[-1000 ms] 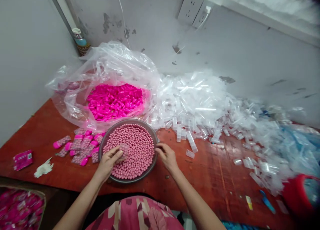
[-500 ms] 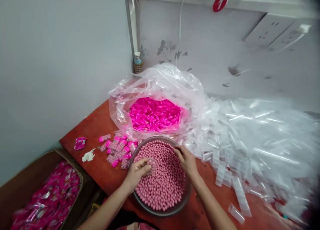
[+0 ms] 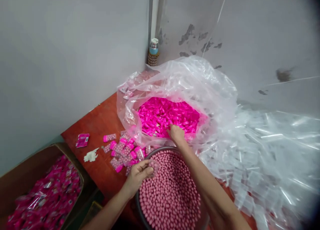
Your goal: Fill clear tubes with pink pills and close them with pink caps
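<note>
My left hand (image 3: 140,176) is closed around a clear plastic tube (image 3: 154,167) with pink beads in it, held over the left rim of a dark bowl (image 3: 139,206). Pink beads (image 3: 170,190) fill the bowl. My right hand (image 3: 176,134) reaches over the front edge of a clear plastic bag (image 3: 212,80), its curled fingertips among bright pink caps (image 3: 172,115). Whatever lies between those fingers is hidden. Left of the bowl lies a pile of capped, bead-filled tubes (image 3: 125,150).
Clear empty tubes (image 3: 250,186) lie heaped under plastic on the right of the red table (image 3: 92,123). A box (image 3: 77,166) of pink packets stands at lower left. A pink packet (image 3: 82,140), a white scrap (image 3: 90,155) and a bottle (image 3: 154,48) are also there.
My right hand has moved from the bowl's right rim up and forward to the caps in the bag. The left hand still holds the tube. The view has turned down and left.
</note>
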Motion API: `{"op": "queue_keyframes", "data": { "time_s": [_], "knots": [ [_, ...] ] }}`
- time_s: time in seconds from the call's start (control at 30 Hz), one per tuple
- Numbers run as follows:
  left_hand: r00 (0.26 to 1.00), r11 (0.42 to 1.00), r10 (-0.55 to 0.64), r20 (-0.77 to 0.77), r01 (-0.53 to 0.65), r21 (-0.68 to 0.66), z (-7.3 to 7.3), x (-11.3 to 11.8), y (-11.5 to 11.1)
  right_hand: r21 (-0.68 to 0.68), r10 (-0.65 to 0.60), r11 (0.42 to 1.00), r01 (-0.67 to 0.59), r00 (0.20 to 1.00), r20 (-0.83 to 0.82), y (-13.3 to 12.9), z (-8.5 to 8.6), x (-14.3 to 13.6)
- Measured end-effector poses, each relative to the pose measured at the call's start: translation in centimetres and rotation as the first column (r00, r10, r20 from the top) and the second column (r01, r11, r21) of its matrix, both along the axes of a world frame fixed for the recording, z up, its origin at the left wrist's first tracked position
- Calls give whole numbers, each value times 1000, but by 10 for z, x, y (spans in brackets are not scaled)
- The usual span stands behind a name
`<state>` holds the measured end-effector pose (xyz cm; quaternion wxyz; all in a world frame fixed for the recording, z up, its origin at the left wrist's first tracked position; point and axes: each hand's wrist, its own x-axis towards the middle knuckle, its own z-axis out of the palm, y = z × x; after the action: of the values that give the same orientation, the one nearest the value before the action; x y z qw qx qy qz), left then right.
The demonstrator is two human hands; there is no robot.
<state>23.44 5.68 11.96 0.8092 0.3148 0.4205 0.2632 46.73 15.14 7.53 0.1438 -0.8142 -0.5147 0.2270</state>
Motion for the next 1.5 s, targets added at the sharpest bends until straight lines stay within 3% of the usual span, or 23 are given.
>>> {"op": "queue_keyframes", "data": {
  "time_s": [0.13, 0.2, 0.23, 0.3, 0.37, 0.43, 0.53, 0.63, 0.7, 0.77, 0.83, 0.9, 0.97, 1.07, 1.13, 1.27, 1.37, 1.5],
  "knots": [
    [998, 998, 66, 3, -66, 12, 4, 6, 9, 93, 42, 995, -30, 991, -129, -17, 16, 9],
    [995, 995, 96, 9, -96, 26, 10, 12, 11, 145, 71, 989, -24, 941, -330, -36, 30, 11],
    [994, 993, 112, 19, -112, 31, 13, 16, 12, 162, 80, 987, -2, 875, -477, -49, 37, 10],
    [988, 989, 145, 57, -147, 27, 22, 26, 11, 150, 81, 987, 55, 639, -765, -75, 51, 3],
    [981, 986, 164, 103, -166, 15, 30, 37, 6, 99, 53, 991, 92, 411, -910, -102, 63, -10],
    [977, 986, 161, 142, -164, 9, 38, 46, -2, 88, 43, 989, 123, 324, -945, -125, 73, -23],
    [978, 989, 137, 158, -143, 27, 45, 56, -18, 157, 76, 974, 165, 415, -907, -154, 88, -36],
    [979, 989, 131, 155, -140, 45, 51, 60, -36, 263, 136, 957, 121, 615, -777, -179, 101, -35],
    [980, 991, 112, 164, -122, 56, 56, 62, -47, 368, 209, 930, 20, 794, -571, -196, 107, -30],
    [981, 993, 79, 176, -94, 74, 62, 65, -57, 433, 302, 887, -161, 911, -280, -210, 110, -22],
    [982, 993, 49, 181, -67, 99, 67, 68, -66, 422, 388, 840, -341, 921, -28, -222, 111, -16],
    [983, 991, 23, 180, -46, 124, 70, 69, -72, 413, 418, 806, -424, 902, 109, -231, 114, -13],
    [987, 985, 5, 161, -33, 169, 71, 69, -76, 469, 369, 799, -376, 923, 112, -238, 120, -12],
    [995, 949, -43, 85, 14, 315, 68, 67, -78, 561, 275, 797, -223, 961, -9, -244, 136, -15],
    [997, 890, -83, -10, 78, 449, 66, 64, -78, 566, 302, 794, -219, 952, -55, -245, 146, -18],
    [979, 728, -79, -187, 185, 660, 66, 56, -76, 503, 432, 780, -373, 902, -1, -243, 150, -24],
    [966, 640, -46, -256, 226, 735, 70, 50, -74, 438, 470, 776, -454, 879, 79, -243, 145, -28],
    [957, 567, -80, -280, 274, 777, 74, 43, -72, 377, 509, 761, -528, 846, 158, -245, 139, -34]
  ]
}}
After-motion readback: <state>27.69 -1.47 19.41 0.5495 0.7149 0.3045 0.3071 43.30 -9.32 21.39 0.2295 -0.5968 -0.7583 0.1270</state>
